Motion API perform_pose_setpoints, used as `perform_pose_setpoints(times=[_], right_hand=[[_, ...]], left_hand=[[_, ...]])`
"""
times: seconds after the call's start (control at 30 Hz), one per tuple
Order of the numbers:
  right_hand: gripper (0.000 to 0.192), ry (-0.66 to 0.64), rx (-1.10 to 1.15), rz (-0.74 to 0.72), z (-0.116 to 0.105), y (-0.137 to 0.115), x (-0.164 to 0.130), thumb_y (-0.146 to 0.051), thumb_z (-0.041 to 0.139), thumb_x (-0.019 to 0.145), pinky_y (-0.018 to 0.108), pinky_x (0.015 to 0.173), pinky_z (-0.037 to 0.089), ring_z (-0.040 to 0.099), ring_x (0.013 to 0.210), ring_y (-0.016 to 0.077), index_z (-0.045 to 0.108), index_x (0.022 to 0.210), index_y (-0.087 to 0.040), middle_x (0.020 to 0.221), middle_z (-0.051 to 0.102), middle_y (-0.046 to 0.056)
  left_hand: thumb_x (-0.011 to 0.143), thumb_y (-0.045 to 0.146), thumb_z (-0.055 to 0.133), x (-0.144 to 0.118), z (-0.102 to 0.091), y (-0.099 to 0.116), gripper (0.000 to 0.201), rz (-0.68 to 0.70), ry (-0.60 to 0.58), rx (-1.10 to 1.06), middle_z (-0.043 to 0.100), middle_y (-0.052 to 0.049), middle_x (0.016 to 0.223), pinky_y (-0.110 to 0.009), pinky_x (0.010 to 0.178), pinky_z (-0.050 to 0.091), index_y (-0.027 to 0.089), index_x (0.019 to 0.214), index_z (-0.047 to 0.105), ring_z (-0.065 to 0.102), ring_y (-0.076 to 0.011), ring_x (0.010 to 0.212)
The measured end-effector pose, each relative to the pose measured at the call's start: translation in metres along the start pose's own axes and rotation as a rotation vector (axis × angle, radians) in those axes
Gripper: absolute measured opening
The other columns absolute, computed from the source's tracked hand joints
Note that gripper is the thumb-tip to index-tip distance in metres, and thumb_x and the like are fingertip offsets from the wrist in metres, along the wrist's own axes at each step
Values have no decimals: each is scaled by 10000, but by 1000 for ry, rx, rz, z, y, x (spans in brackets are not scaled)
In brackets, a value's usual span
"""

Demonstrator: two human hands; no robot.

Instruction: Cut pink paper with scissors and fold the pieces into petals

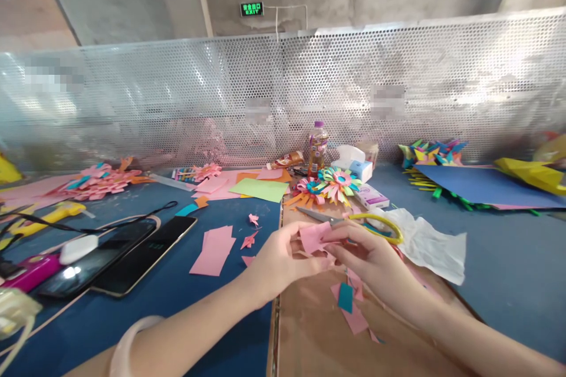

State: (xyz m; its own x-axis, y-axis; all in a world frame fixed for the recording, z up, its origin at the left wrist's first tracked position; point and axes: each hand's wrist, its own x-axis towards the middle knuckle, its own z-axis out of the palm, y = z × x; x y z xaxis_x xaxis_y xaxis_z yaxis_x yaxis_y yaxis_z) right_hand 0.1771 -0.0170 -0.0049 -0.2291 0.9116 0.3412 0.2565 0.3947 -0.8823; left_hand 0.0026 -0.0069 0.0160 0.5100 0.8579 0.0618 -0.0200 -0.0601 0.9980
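Observation:
Between my two hands, above the brown board, is a small piece of pink paper [315, 238]. My left hand [289, 253] pinches it from the left, with a pale bangle on that wrist. The fingers of my right hand [358, 247] grip its right side. Just behind the hands lie scissors with yellow handles [395, 230], their blades pointing left. Below my right hand are pink paper scraps [355, 319] and a blue paper piece [345, 297]. Left of my left hand lie small folded pink pieces [249, 241] and pink paper rectangles [213, 251].
Paper flowers [338, 182], a drink bottle [317, 147] and a tissue pack [360, 168] stand behind. Crumpled white tissue [435, 244] lies right. Phones [144, 256], cables and a yellow glue gun [53, 216] occupy the left. A perforated metal screen [177, 100] closes off the back.

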Motion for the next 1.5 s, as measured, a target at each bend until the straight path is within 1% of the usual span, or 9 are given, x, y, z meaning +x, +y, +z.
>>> perform_pose_setpoints(times=[0.23,0.37,0.47,0.63,0.8,0.93,1.13,1.3,1.5], right_hand=[[127,-6,12,-37,0,-2,-1,-295,544,807,269,724,473,560,886,160,641,849,-225,968,593,37],[136,-4,24,24,0,-2,-3,-321,538,813,252,657,470,560,761,138,603,833,-203,814,586,20],[156,-5,23,63,1,-2,-4,-344,532,816,248,634,468,551,712,129,583,828,-197,774,575,10],[167,-6,-37,-9,1,-3,-2,-342,526,817,266,686,484,559,797,149,627,836,-210,867,579,32],[204,-42,-70,-41,0,-5,-1,-320,510,827,291,762,491,544,934,180,672,937,-265,1003,558,52],[210,-52,-87,-66,-2,-6,-1,-330,515,825,301,787,488,530,958,190,686,935,-277,1015,550,55],[200,-19,-120,-67,-2,-6,-1,-335,521,824,306,811,482,512,975,187,694,908,-281,1047,521,55],[174,48,-119,-112,-1,-1,-2,-341,545,805,291,770,488,520,934,178,696,835,-259,985,526,51],[183,40,-25,-65,-2,-4,-1,-380,572,784,285,760,483,539,899,172,671,786,-225,932,558,46]], left_hand=[[697,197,655,2,-4,-7,304,82,82,94,642,-59,1020,-335,829,465,183,994,593,599,-204,942],[732,269,633,3,-4,-8,251,76,70,107,654,-59,961,-345,816,469,175,963,610,607,-201,904],[733,299,634,2,-2,-5,258,69,52,87,656,-70,957,-345,795,479,163,952,614,615,-200,877],[719,280,651,0,2,2,332,71,59,-13,653,-64,1005,-341,788,485,197,1026,555,618,-199,909],[705,259,659,-2,1,2,220,89,75,9,659,-53,995,-342,845,456,192,900,581,612,-182,920],[686,245,670,-1,-2,-1,204,70,104,46,648,-60,1053,-346,856,444,189,870,602,599,-189,953],[683,294,674,-2,-1,0,172,71,138,79,663,-72,1016,-340,813,448,172,781,602,608,-199,909],[663,317,688,-1,-1,1,194,46,225,121,673,-54,824,-322,755,446,162,691,575,612,-194,820],[651,335,697,1,-3,-1,232,27,210,97,653,-37,760,-314,733,451,162,674,544,614,-186,775]])
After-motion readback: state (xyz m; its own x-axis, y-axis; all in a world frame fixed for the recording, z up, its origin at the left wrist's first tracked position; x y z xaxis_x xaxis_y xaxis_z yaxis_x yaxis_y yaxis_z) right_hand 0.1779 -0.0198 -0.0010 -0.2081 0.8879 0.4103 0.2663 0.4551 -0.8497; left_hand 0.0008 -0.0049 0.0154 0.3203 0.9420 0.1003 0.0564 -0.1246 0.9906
